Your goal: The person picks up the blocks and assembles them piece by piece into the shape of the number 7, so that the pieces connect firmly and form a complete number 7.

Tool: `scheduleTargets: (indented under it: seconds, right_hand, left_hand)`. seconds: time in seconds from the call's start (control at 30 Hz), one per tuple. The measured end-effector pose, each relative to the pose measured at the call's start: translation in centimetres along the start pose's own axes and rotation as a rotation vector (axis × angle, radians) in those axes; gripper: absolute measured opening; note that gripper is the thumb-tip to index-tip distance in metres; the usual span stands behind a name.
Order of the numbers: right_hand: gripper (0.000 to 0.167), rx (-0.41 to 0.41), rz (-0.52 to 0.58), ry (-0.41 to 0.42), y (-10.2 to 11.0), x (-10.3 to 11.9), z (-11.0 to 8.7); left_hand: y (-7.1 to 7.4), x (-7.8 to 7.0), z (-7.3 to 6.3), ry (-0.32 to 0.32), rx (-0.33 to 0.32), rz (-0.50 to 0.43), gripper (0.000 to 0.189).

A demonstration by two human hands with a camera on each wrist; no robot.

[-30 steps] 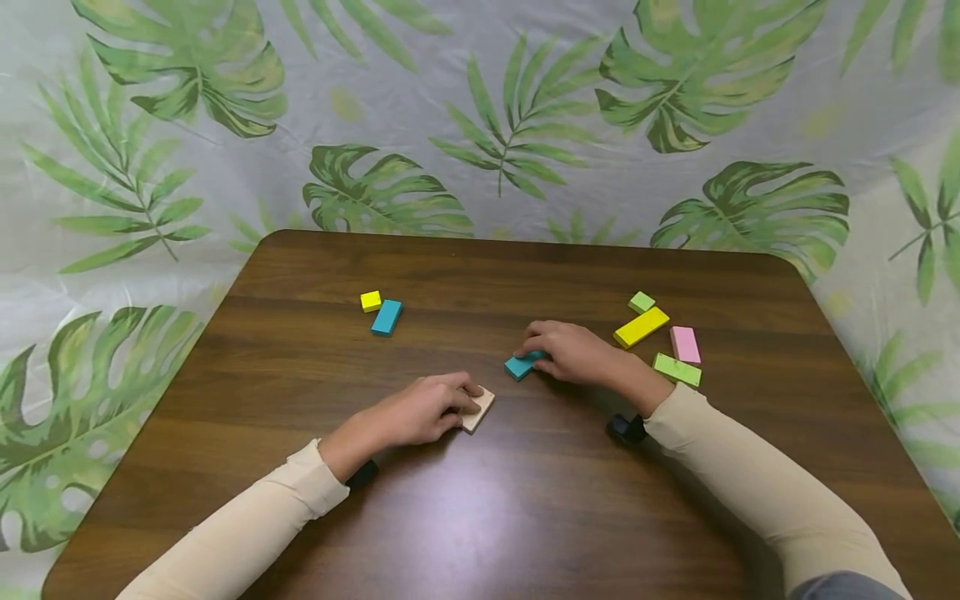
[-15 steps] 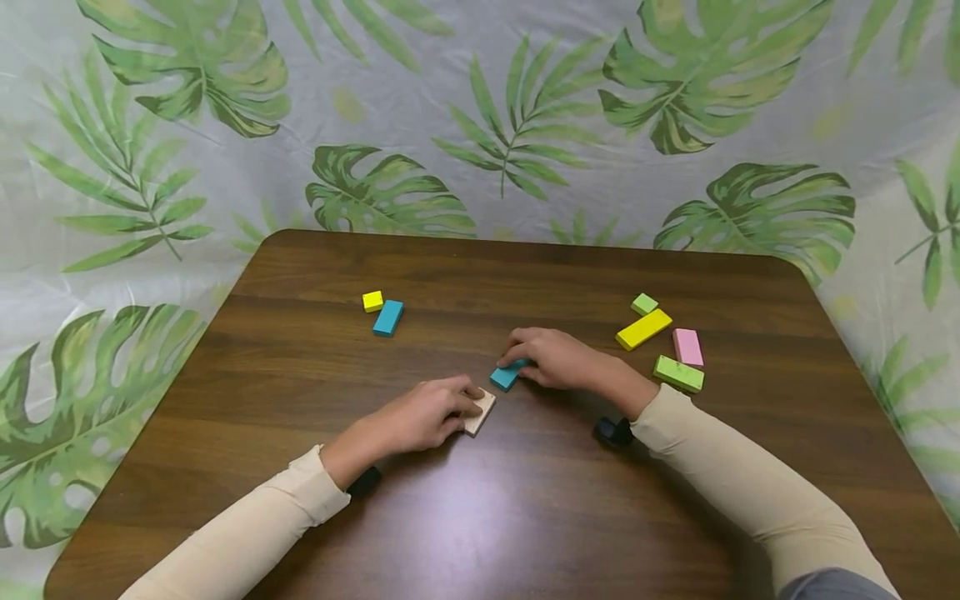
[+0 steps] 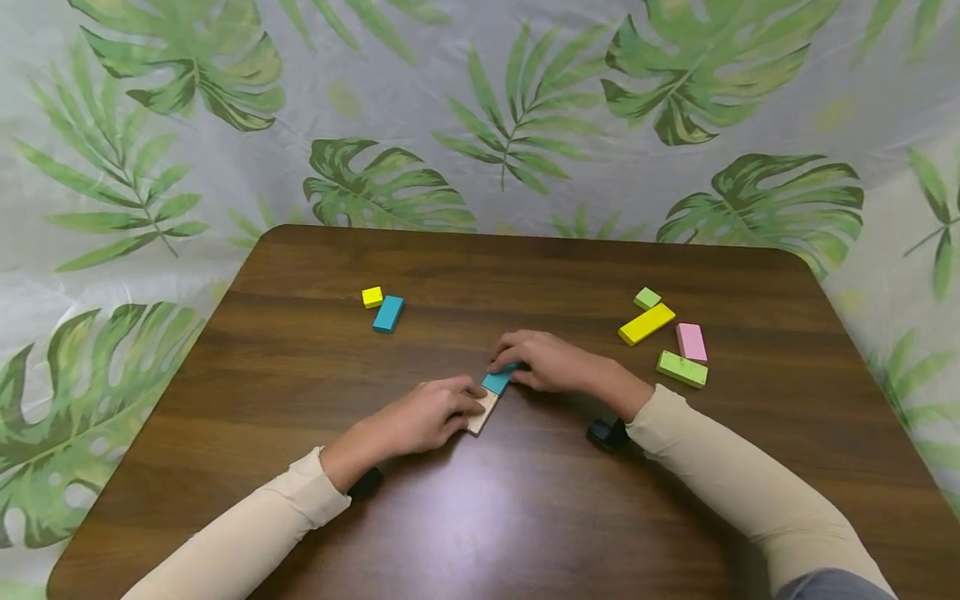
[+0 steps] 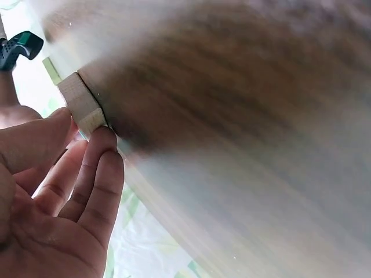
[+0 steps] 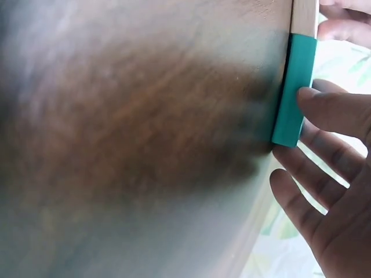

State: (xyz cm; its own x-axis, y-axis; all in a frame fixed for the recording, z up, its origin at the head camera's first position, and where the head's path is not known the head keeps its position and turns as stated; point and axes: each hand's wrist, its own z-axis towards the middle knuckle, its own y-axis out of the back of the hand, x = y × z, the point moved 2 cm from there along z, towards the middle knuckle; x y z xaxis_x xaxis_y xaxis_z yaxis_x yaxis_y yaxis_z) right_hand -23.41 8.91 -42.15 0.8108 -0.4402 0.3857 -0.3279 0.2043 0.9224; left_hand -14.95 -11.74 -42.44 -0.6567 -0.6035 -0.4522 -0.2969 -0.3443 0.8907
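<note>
Near the middle of the table, my left hand (image 3: 435,414) grips a plain wooden block (image 3: 482,414) between thumb and fingers. Its bare wood also shows in the left wrist view, the block (image 4: 80,98) lying flat on the tabletop. Just beyond it, my right hand (image 3: 551,363) pinches a blue-green block (image 3: 498,379), the thumb on its near side. End to end, the two blocks meet in one slanting line. In the right wrist view the teal block (image 5: 294,92) butts against the wooden one (image 5: 304,17), and part of it is covered by the thumb.
At the back left lie a small yellow block (image 3: 372,297) and a blue block (image 3: 388,314). To the right are a small green block (image 3: 647,297), a long yellow block (image 3: 647,324), a pink block (image 3: 691,342) and a longer green block (image 3: 682,369). A leaf-patterned sheet (image 3: 525,100) hangs behind the table (image 3: 300,367).
My right hand has slid the blue-green block left and nearer, until its end meets the wooden block. My left hand has stayed on the wooden block, almost still.
</note>
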Motion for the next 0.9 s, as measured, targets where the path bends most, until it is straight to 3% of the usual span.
scheduleTargets:
  seconds: [0.9]
  right_hand:
    - [0.027,0.015,0.039,0.017,-0.2,-0.08,-0.3]
  left_hand:
    - [-0.24,-0.75,0.09,0.042,0.008,0.002,0.022]
